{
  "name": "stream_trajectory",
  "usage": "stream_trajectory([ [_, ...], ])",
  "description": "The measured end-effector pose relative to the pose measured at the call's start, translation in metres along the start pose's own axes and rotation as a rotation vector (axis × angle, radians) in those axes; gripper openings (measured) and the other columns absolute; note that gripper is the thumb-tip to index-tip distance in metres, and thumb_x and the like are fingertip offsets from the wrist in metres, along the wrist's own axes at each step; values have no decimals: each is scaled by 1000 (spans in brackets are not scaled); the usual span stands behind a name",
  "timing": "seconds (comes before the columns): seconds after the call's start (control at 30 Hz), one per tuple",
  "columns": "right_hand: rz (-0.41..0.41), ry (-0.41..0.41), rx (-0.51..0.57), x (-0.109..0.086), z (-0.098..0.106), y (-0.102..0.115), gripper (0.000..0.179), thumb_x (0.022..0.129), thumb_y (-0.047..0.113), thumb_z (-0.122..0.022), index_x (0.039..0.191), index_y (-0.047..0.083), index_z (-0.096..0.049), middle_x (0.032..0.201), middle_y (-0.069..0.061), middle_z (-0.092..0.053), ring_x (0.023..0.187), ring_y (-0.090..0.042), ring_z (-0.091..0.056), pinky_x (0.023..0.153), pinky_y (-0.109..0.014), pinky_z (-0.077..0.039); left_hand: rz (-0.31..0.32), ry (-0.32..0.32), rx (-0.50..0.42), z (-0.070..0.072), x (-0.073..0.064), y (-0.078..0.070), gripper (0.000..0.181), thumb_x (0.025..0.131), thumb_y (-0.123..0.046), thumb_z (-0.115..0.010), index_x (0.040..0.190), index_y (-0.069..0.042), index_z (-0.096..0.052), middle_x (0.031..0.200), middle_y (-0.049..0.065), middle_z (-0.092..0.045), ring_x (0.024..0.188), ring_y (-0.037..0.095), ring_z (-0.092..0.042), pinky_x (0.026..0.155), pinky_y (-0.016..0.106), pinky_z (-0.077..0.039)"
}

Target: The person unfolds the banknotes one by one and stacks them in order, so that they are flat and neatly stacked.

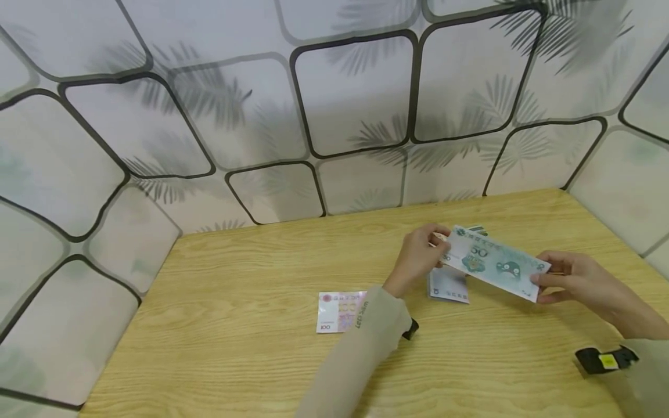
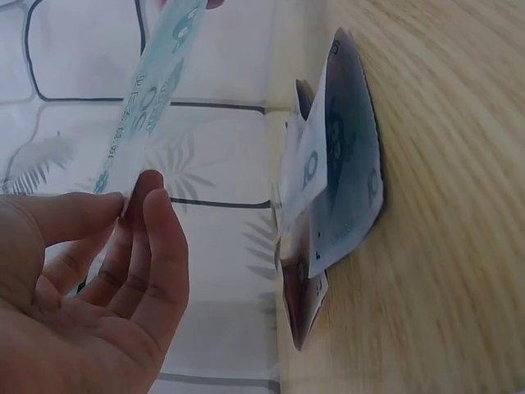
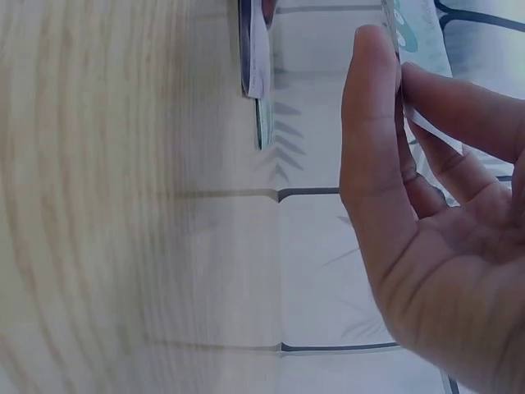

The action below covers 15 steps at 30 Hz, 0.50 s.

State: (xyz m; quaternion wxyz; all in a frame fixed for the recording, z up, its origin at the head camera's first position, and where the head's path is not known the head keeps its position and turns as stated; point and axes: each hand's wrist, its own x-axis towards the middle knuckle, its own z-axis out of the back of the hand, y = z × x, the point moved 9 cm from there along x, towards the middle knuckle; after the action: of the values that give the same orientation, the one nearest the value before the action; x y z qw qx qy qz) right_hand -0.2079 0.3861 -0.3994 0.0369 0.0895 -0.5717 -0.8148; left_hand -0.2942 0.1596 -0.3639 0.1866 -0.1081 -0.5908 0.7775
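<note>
A green-and-white play banknote (image 1: 491, 262) marked 50 is stretched flat between both hands above the table, tilted down to the right. My left hand (image 1: 422, 252) pinches its left end between thumb and fingertips. At the other end, my right hand (image 1: 577, 281) pinches the lower right corner. The left wrist view has the green note (image 2: 148, 107) rising from the thumb and fingers. Beneath it, a small pile of folded banknotes (image 1: 448, 284) lies on the table, partly covered. In the left wrist view, a folded note (image 2: 349, 156) marked 10 stands out from that pile.
On the wooden table (image 1: 235, 313), a pink 100 note (image 1: 340, 310) lies left of the pile, its right part hidden by the left sleeve (image 1: 371, 331). A patterned fabric wall (image 1: 360, 104) borders the table's back and sides. A black strap (image 1: 606, 360) is at the right wrist.
</note>
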Motion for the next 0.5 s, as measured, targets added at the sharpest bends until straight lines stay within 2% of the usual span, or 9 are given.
stream_trajectory([
  [0.1, -23, -38, -39, 1, 0, -1, 11, 102, -5, -55, 111, -6, -61, 94, -9, -63, 78, -20, -67, 66, -36, -62, -4, 10, 8, 2, -2, 2, 22, 98, 2, -64, 118, -3, -71, 77, -1, -57, 55, 14, -56, 55, 25, -57],
  [0.2, -29, -95, -70, 1, 2, 1, 19, 103, -3, -55, 119, -13, -54, 94, -8, -61, 77, -18, -65, 66, -35, -62, -10, 23, 7, 4, -4, 4, 20, 98, 2, -63, 117, -2, -71, 77, 0, -57, 56, 14, -58, 56, 26, -58],
  [0.27, -18, -134, -63, 1, 4, 3, 17, 103, -2, -55, 119, -8, -56, 93, -7, -58, 77, -17, -64, 66, -34, -62, -14, 29, -6, 6, -5, 5, 18, 99, 1, -63, 115, -1, -70, 78, 0, -58, 57, 13, -59, 57, 27, -59],
  [0.33, 0, -167, -19, 1, 6, 5, 14, 103, -2, -55, 115, 3, -60, 91, -5, -56, 77, -15, -63, 66, -33, -62, -9, 34, -29, 7, -6, 7, 17, 99, 1, -62, 114, 0, -70, 80, 0, -58, 59, 12, -59, 59, 27, -59],
  [0.4, 24, -183, 47, 1, 7, 7, 18, 102, -4, -55, 107, 12, -63, 90, -5, -56, 77, -15, -63, 65, -32, -62, 2, 38, -58, 9, -7, 10, 16, 99, 2, -62, 114, 0, -69, 82, 0, -59, 62, 11, -60, 60, 27, -60],
  [0.5, 60, -178, 138, 3, 7, 10, 25, 102, -5, -54, 102, 16, -68, 92, -3, -58, 79, -15, -65, 65, -31, -62, 19, 41, -91, 12, -8, 12, 18, 99, 3, -62, 115, 1, -69, 84, 1, -60, 65, 10, -60, 64, 30, -61],
])
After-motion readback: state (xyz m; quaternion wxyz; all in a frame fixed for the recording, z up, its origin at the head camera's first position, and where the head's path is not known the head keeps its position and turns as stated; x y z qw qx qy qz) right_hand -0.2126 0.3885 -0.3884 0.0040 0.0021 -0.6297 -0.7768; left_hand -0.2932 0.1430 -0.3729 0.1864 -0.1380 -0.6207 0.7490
